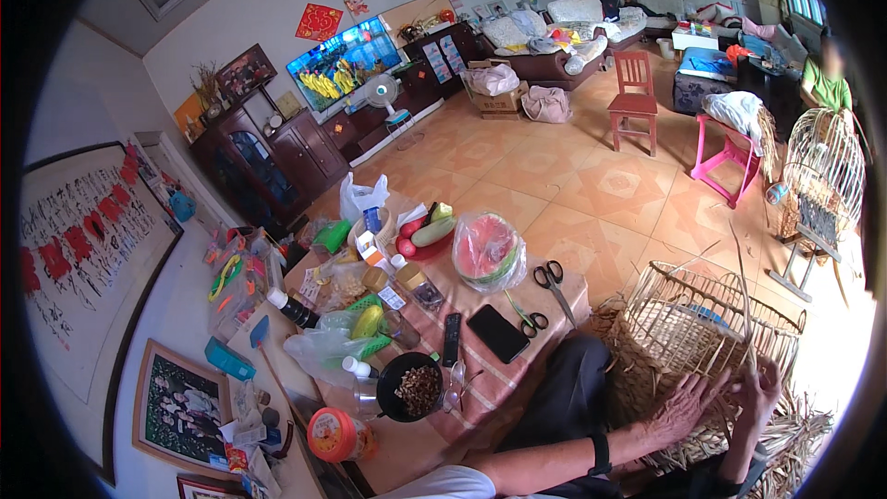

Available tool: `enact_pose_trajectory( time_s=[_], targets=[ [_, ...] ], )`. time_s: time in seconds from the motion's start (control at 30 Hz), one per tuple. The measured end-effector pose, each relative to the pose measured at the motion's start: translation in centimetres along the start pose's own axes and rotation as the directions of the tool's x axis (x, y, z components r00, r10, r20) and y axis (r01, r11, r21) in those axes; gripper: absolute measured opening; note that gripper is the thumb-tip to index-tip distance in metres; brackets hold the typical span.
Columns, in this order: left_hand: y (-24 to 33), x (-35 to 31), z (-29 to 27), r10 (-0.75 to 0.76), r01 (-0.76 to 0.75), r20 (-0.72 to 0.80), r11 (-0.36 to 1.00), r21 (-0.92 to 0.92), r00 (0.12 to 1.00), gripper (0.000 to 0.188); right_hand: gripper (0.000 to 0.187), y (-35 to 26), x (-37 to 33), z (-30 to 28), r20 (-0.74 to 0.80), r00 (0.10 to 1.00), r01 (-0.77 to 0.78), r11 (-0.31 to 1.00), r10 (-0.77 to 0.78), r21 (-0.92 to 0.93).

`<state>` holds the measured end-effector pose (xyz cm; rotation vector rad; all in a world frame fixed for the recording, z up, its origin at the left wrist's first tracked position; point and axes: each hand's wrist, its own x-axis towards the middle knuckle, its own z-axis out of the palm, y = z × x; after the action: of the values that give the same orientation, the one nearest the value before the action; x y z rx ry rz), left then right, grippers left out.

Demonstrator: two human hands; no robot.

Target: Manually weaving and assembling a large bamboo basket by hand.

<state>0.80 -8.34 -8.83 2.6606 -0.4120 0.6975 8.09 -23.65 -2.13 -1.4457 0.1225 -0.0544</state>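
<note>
A broad orange tiled floor (pixel 573 176) fills the room's middle. In front, to the left, stands a bench under a pink-and-white striped cloth (pixel 504 386). At lower right, beside the bench, is a large straw-coloured basket (pixel 684 328) of woven plant strips with openwork sides. It looks light and springy, its ribs fairly stiff; the dense woven wall seems the best hold, as loose ends could bend or snap. On the bench sits a plastic-wrapped cut red watermelon (pixel 490 254). The left hand (pixel 679 408) lies on the basket's near side, fingers spread. The right hand (pixel 758 392), just beside it, has its fingers bent near the edge; whether they pinch anything I cannot tell. A thin, pale upright strand (pixel 742 277) rises just above it.
</note>
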Motion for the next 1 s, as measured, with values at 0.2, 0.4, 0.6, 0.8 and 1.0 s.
enact_pose_trajectory(
  time_s=[0.2,0.4,0.6,0.8,1.0],
  targets=[
    [-1.5,0.3,-1.9,0.091,-0.044,0.17,0.965,-0.259,0.981,0.111,0.012,3.7,-1.7,-3.7,0.066,0.994,-0.106,0.9,0.087,0.422],
    [-3.3,0.0,-3.1,0.242,-0.215,0.057,0.931,-0.295,0.969,0.105,0.006,3.8,-7.6,-3.4,0.028,0.99,-0.14,0.915,0.14,0.378],
    [-4.0,1.0,-5.0,0.2,-0.185,-0.018,0.864,-0.468,0.98,0.065,0.012,0.7,-10.4,-3.3,0.057,0.98,-0.196,0.96,0.188,0.202],
    [-1.5,2.2,-5.1,-0.049,0.09,0.123,0.93,-0.356,0.991,0.019,0.016,1.8,-4.9,-3.1,0.395,0.913,0.263,0.891,-0.106,-0.369],
    [-0.9,2.4,-4.2,-0.19,0.175,0.021,0.849,-0.499,0.982,0.016,0.026,3.9,-0.4,-6.4,-0.01,0.993,-0.114,0.984,0.117,0.134]
  ],
)
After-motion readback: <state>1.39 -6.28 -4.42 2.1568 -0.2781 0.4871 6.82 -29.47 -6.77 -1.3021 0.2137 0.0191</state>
